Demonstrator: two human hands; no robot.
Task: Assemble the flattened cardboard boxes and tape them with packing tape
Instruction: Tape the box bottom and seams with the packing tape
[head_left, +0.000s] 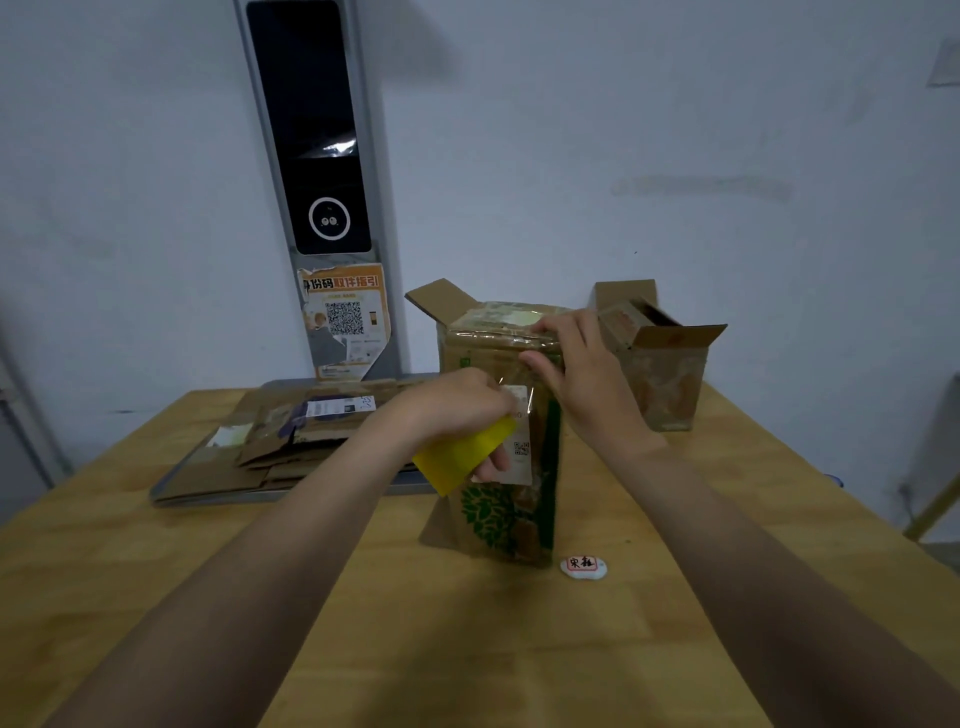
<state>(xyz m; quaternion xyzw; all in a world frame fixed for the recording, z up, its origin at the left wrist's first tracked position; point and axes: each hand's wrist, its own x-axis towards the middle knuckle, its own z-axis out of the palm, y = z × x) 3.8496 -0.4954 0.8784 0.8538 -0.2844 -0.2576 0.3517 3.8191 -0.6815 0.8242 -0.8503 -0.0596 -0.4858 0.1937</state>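
A tall brown cardboard box (498, 519) stands upright at the middle of the tabletop (363, 623). Its front carries a green leaf print and a white label (519, 452) with a square code, and one flap (439, 299) sticks up at its far left corner. Glossy clear tape (511, 374) runs over its top edge and down the front. The left hand (457, 400) grips a yellow tape dispenser (462, 457) against the front face. The right hand (582, 369) lies with its fingers over the top edge, thumb pressing the tape. A second open box (665, 379) stands behind on the right, and flattened boxes (291, 436) lie in a pile to the left.
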